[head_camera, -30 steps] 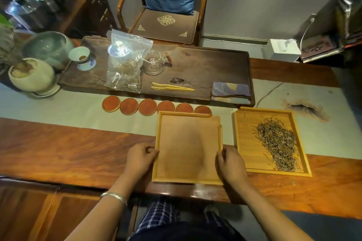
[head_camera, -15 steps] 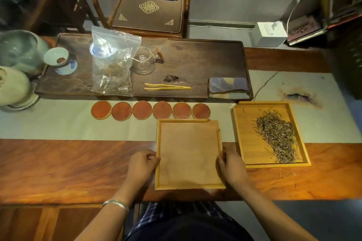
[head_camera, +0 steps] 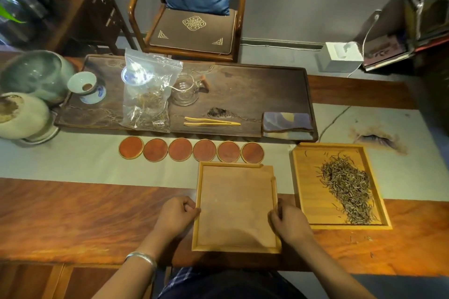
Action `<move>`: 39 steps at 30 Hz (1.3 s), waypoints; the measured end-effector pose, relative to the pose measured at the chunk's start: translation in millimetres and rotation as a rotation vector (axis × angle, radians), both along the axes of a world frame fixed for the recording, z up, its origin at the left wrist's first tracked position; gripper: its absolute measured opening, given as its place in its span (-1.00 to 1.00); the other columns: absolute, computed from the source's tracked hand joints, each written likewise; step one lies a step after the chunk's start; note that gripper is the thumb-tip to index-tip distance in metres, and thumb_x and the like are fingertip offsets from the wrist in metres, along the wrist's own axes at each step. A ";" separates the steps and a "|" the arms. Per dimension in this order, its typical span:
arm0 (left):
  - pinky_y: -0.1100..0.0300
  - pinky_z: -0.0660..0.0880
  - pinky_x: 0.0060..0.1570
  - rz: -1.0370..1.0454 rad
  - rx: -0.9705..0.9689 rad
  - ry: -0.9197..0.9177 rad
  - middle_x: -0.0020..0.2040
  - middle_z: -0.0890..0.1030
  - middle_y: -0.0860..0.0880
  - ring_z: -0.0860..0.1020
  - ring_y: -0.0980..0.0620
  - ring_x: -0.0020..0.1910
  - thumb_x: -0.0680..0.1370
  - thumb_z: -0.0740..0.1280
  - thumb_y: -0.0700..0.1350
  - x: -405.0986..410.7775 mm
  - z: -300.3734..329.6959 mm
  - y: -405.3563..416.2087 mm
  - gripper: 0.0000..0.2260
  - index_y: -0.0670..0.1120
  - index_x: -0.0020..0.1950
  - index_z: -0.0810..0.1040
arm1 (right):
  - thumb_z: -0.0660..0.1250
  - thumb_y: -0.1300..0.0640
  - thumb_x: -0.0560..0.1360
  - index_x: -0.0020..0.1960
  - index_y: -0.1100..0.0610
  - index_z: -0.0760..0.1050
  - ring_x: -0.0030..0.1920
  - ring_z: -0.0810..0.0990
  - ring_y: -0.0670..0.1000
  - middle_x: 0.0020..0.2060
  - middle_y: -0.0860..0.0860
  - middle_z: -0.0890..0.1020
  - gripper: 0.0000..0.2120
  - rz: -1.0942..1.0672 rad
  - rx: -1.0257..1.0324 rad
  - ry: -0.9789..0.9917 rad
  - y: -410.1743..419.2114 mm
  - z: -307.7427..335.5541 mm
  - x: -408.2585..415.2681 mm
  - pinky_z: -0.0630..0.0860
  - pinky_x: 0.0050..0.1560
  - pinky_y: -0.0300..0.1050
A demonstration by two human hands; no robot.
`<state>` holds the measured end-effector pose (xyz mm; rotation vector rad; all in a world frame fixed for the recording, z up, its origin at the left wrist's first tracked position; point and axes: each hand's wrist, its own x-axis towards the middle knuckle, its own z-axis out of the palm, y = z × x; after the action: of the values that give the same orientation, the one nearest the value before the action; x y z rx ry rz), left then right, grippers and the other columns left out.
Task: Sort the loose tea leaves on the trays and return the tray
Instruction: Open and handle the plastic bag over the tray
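A bare wooden tray (head_camera: 235,204) lies flat on the table in front of me. My left hand (head_camera: 176,216) grips its left rim and my right hand (head_camera: 289,222) grips its right rim. To the right sits a second wooden tray (head_camera: 306,192) holding a pile of loose tea leaves (head_camera: 347,192), apart from both hands. A few stray leaves (head_camera: 357,240) lie on the table below that tray.
A row of round reddish coasters (head_camera: 192,149) lies just beyond the bare tray. Behind them a dark tea board (head_camera: 255,94) carries a plastic bag of tea (head_camera: 145,97), a glass pitcher (head_camera: 185,90), bamboo tweezers (head_camera: 211,121), a folded cloth (head_camera: 288,124). Ceramic jars (head_camera: 24,94) stand left.
The bare tray has slid a little away from the table's front edge, still held by both hands. The view has shifted slightly.
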<state>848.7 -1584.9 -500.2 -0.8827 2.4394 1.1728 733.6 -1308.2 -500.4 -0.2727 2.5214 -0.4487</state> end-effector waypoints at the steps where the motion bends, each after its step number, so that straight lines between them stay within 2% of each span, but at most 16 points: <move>1: 0.23 0.47 -0.35 0.010 -0.008 -0.010 -0.43 0.61 0.08 0.56 0.20 -0.39 0.46 0.40 0.02 -3.0 4.1 -8.2 -0.76 0.01 -0.39 0.52 | 0.23 -0.06 0.54 0.03 0.08 0.43 -0.13 0.62 0.03 -0.16 0.00 0.59 -0.79 0.029 0.062 0.012 0.0 3.4 -2.8 0.55 -0.18 -0.12; 3: 0.18 0.49 -0.28 0.087 -0.103 0.029 -0.37 0.63 0.08 0.59 0.12 -0.30 0.46 0.38 0.10 -15.3 16.5 -37.3 -0.80 0.00 -0.26 0.58 | 0.18 -0.18 0.53 0.01 0.04 0.43 -0.16 0.62 0.00 -0.14 -0.01 0.59 -0.71 0.056 0.144 0.111 -6.9 15.0 -14.2 0.58 -0.20 -0.11; 4: 0.15 0.49 -0.23 0.147 -0.162 0.080 -0.34 0.63 0.09 0.60 0.06 -0.26 0.48 0.37 0.08 -25.2 24.8 -58.2 -0.83 -0.01 -0.19 0.59 | 0.17 -0.18 0.54 -0.01 0.04 0.44 -0.18 0.61 0.00 -0.15 -0.01 0.59 -0.70 0.061 0.136 0.170 -16.9 22.9 -24.0 0.58 -0.22 -0.10; 6: 0.15 0.43 -0.21 0.276 -0.276 0.203 -0.29 0.60 0.10 0.58 -0.02 -0.22 0.50 0.35 -0.02 -49.1 46.4 -105.8 -0.86 -0.07 -0.05 0.59 | 0.19 -0.10 0.54 -0.05 0.07 0.46 -0.18 0.60 0.04 -0.16 0.02 0.60 -0.76 0.098 0.045 0.244 -53.7 41.6 -47.5 0.54 -0.24 -0.08; 8: 0.18 0.39 -0.16 0.376 -0.367 0.297 -0.22 0.58 0.05 0.53 -0.01 -0.20 0.49 0.35 -0.08 -76.0 68.8 -154.1 -0.83 -0.09 0.04 0.59 | 0.22 -0.05 0.53 -0.09 0.05 0.45 -0.18 0.57 0.04 -0.19 0.00 0.58 -0.83 0.157 -0.067 0.276 -109.9 61.7 -73.9 0.48 -0.27 -0.10; 11: 0.16 0.42 -0.05 0.434 -0.360 0.393 -0.11 0.58 0.01 0.52 0.03 -0.18 0.46 0.41 -0.07 -112.3 93.5 -211.8 -0.74 -0.11 0.11 0.56 | 0.22 -0.02 0.54 -0.09 0.06 0.45 -0.20 0.52 0.00 -0.22 -0.01 0.54 -0.84 0.266 -0.222 0.281 -204.0 88.0 -107.9 0.48 -0.26 -0.08; 15: 0.15 0.43 0.00 0.395 -0.296 0.308 0.02 0.56 -0.08 0.54 -0.03 -0.05 0.43 0.47 -0.06 -136.6 91.3 -248.3 -0.56 -0.17 0.23 0.47 | 0.23 0.13 0.54 -0.21 0.15 0.40 -0.24 0.47 0.06 -0.31 0.05 0.50 -0.84 0.333 -0.392 0.113 -302.1 96.7 -130.8 0.33 -0.28 -0.10; 18: 0.09 0.45 0.04 0.258 -0.223 0.189 0.11 0.58 -0.16 0.55 -0.13 0.08 0.40 0.49 -0.07 -134.9 63.0 -252.0 -0.50 -0.22 0.26 0.44 | 0.28 0.13 0.52 -0.25 0.18 0.41 -0.26 0.51 0.10 -0.32 0.15 0.53 -0.79 0.348 -0.376 -0.009 -343.3 81.9 -134.5 0.40 -0.28 -0.06; 21: 0.15 0.41 -0.19 0.166 -0.166 0.124 -0.04 0.59 -0.08 0.57 -0.08 -0.06 0.36 0.50 -0.06 -125.9 33.3 -249.8 -0.62 -0.12 0.09 0.47 | 0.35 0.05 0.48 -0.31 0.16 0.41 -0.24 0.52 0.11 -0.33 0.14 0.54 -0.73 0.337 -0.305 -0.051 -365.1 55.4 -132.2 0.35 -0.28 -0.08; 24: 0.20 0.34 -0.25 0.133 -0.222 0.163 -0.14 0.58 -0.02 0.52 -0.01 -0.18 0.33 0.50 -0.11 -123.7 19.8 -251.7 -0.69 -0.09 0.01 0.51 | 0.39 0.05 0.46 -0.34 0.08 0.34 -0.24 0.47 0.03 -0.38 -0.02 0.48 -0.70 0.290 -0.324 -0.058 -373.4 34.0 -126.9 0.23 -0.30 -0.19; 26: 0.23 0.33 -0.32 0.150 -0.192 0.188 -0.23 0.53 0.07 0.48 0.04 -0.24 0.34 0.50 -0.14 -123.9 20.5 -252.6 -0.70 -0.02 0.00 0.51 | 0.40 0.10 0.45 -0.35 0.04 0.31 -0.24 0.47 0.02 -0.36 -0.03 0.49 -0.69 0.256 -0.384 -0.053 -373.4 28.0 -125.0 0.23 -0.31 -0.20; 30: 0.24 0.36 -0.27 0.169 -0.125 0.198 -0.22 0.58 0.03 0.51 0.05 -0.24 0.35 0.51 -0.17 -122.8 24.7 -250.6 -0.67 -0.02 0.09 0.57 | 0.41 0.11 0.46 -0.14 0.14 0.38 -0.25 0.45 0.00 -0.29 0.02 0.49 -0.80 0.217 -0.443 -0.098 -368.2 27.0 -122.3 0.24 -0.28 -0.14; 32: 0.28 0.36 -0.33 0.180 -0.070 0.234 -0.29 0.58 0.01 0.49 0.05 -0.30 0.35 0.51 -0.21 -122.3 31.2 -248.1 -0.70 -0.03 0.04 0.59 | 0.42 0.10 0.46 -0.17 0.12 0.37 -0.33 0.43 -0.06 -0.35 -0.03 0.47 -0.78 0.208 -0.488 -0.120 -362.5 31.3 -120.8 0.30 -0.31 -0.17; 35: 0.27 0.34 -0.35 0.196 -0.010 0.299 -0.37 0.51 0.05 0.43 0.10 -0.40 0.35 0.52 -0.24 -118.3 43.1 -239.1 -0.71 -0.04 0.01 0.58 | 0.43 0.11 0.46 -0.24 0.07 0.32 -0.40 0.41 -0.11 -0.40 -0.07 0.42 -0.73 0.203 -0.561 -0.124 -348.1 46.1 -118.7 0.31 -0.43 -0.35; 37: 0.35 0.28 -0.41 0.208 0.029 0.340 -0.42 0.41 0.12 0.33 0.20 -0.49 0.34 0.54 -0.24 -112.6 53.7 -231.2 -0.70 -0.04 -0.01 0.56 | 0.43 0.13 0.46 -0.19 0.14 0.38 -0.36 0.45 -0.07 -0.37 -0.03 0.46 -0.78 0.221 -0.601 -0.131 -335.7 61.4 -117.3 0.37 -0.34 -0.27; 39: 0.42 0.27 -0.45 0.173 0.047 0.357 -0.38 0.41 0.09 0.33 0.22 -0.50 0.34 0.55 -0.22 -105.2 68.2 -220.0 -0.71 -0.07 -0.02 0.55 | 0.42 0.14 0.46 -0.11 0.21 0.44 -0.30 0.47 -0.05 -0.32 0.01 0.50 -0.81 0.248 -0.623 -0.114 -319.5 80.6 -113.9 0.39 -0.26 -0.19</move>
<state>743.5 -1805.0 -432.0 -0.9559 2.6363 1.5619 619.7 -1627.7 -419.8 -0.7583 2.1365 -1.1035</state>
